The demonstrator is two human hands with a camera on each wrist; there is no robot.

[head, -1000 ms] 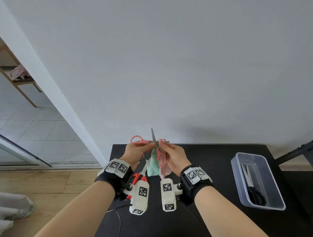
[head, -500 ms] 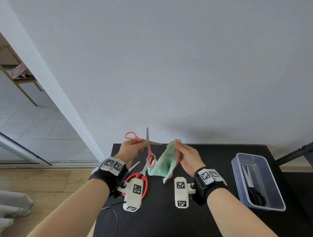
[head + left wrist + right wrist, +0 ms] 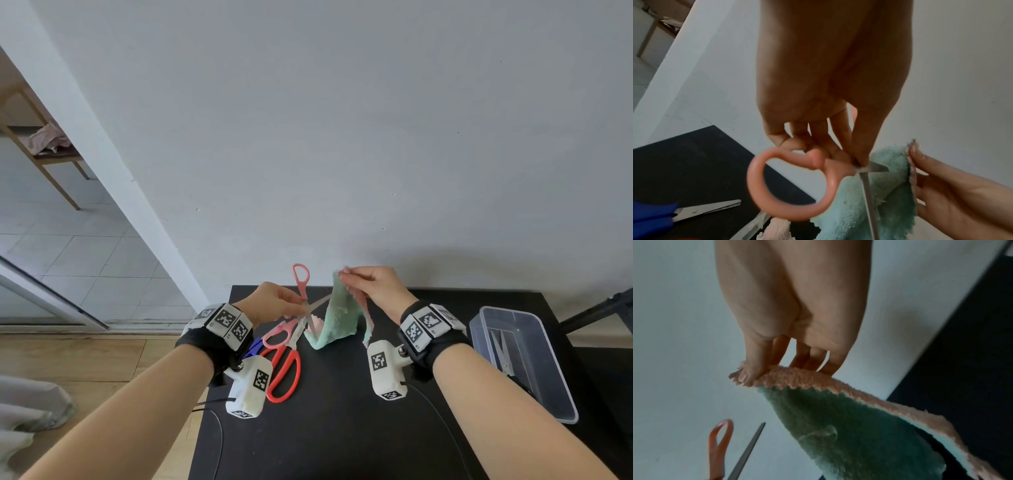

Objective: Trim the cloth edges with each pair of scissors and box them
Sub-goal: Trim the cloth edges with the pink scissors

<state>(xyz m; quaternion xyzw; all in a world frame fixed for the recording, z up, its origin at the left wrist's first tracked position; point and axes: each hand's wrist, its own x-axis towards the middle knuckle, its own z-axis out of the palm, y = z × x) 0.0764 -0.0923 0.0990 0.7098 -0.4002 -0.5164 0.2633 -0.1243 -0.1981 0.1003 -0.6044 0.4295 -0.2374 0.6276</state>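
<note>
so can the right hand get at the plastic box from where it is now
Probably yes: the plastic box sits open-topped just to its right with nothing between, but the right hand is pinching the cloth, so it would carry or drop that first.

Fluffy cloth [image 3: 337,318] — glossy plastic scissors [image 3: 301,284]

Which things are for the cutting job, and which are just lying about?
For the job:
- pink scissors, pinched by the left hand
- green and pink cloth, held up by the right hand
- red scissors
- blue scissors
- clear box, one pair already inside

Just lying about:
- wooden shelf
- black cable
</note>
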